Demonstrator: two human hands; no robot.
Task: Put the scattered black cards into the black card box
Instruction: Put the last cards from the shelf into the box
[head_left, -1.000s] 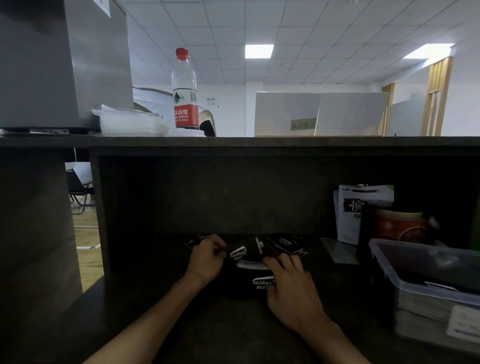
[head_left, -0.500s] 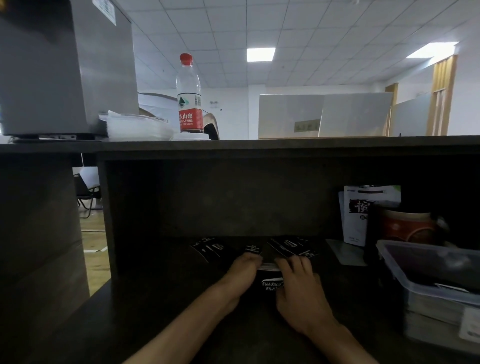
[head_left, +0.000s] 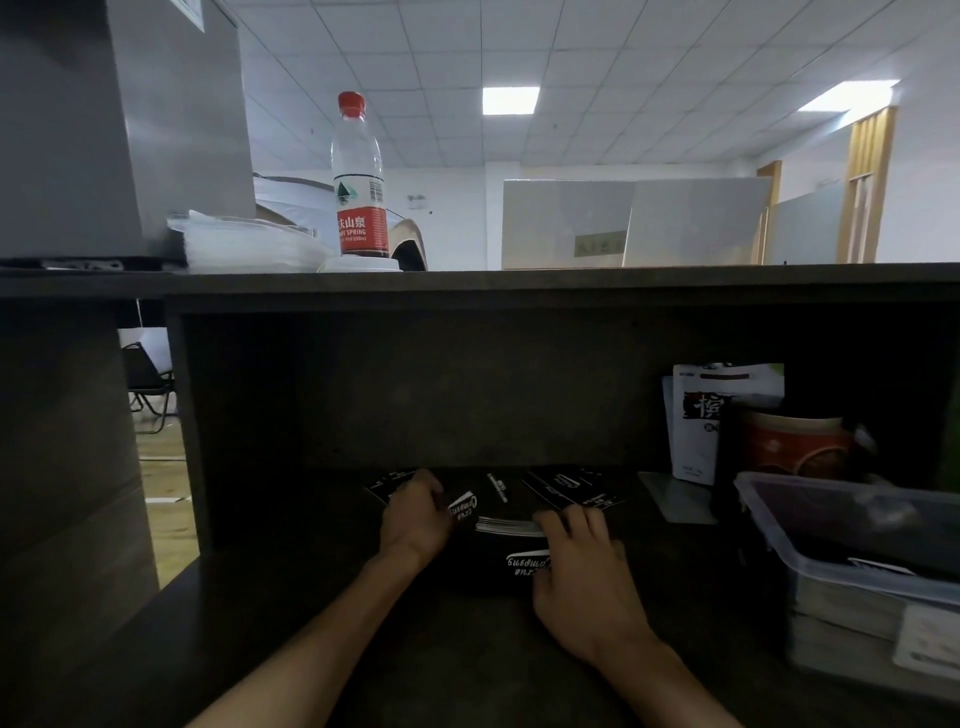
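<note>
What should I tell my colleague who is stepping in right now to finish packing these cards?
Left hand: pinching a black card beside the black card box.
Right hand: resting on the box, fingers at the stack of cards already inside.
Done: part of the deck is boxed.
Left: insert the held card, then gather the loose cards lying behind the box on the desk.

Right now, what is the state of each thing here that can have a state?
Card box: open, stack of cards inside.
Loose cards: scattered behind the box.
Left hand: holds one card.
Right hand: rests on the box.
Bottle: capped, upright.
Plastic tub: lid on.
</note>
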